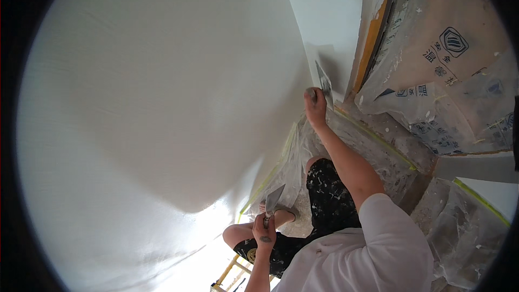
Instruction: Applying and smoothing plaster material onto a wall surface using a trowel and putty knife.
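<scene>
One broad white wall (162,103) fills the left, with printed plastic sheeting (411,65) at far right. Farther from the body, a flat trowel (325,82) stands at the wall's right corner, gripped by the right hand (315,108). Nearer, the left hand (264,232) clasps a smaller putty knife (274,197).
</scene>
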Available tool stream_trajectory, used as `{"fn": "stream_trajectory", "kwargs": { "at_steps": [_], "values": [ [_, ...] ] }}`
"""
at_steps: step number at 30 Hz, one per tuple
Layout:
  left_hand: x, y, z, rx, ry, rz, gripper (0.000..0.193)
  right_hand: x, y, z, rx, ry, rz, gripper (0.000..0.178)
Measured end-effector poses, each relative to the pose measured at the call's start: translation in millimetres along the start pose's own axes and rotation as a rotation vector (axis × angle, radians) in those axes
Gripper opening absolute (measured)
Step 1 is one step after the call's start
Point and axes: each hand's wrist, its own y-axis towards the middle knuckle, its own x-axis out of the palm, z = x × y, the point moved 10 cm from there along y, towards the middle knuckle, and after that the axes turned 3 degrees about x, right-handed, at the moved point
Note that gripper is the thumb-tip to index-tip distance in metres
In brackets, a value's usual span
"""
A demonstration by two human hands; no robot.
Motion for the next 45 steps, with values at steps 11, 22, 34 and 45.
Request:
{"fn": "stream_trajectory", "kwargs": {
  "at_steps": [11, 22, 34, 45],
  "values": [
    [25.0, 3.4, -4.4, -0.16, -0.149, -0.074, 0.02, -82.4, 0.4, -9.6, -0.08, 0.087, -0.054, 0.04],
    [37.9, -8.1, -20.8, -0.227, -0.228, -0.077, 0.02, -50.2, -41.8, -16.8, -0.007, 0.148, -0.242, 0.022],
    [44.3, -35.7, -55.7, -0.434, -0.335, -0.104, 0.017, 14.9, 35.5, 8.9, -0.052, 0.181, -0.17, 0.019],
    [47.7, -30.5, -34.1, -0.353, -0.254, -0.167, 0.017, 15.9, 39.4, -2.8, -0.027, 0.266, -0.208, 0.032]
  ]
}}
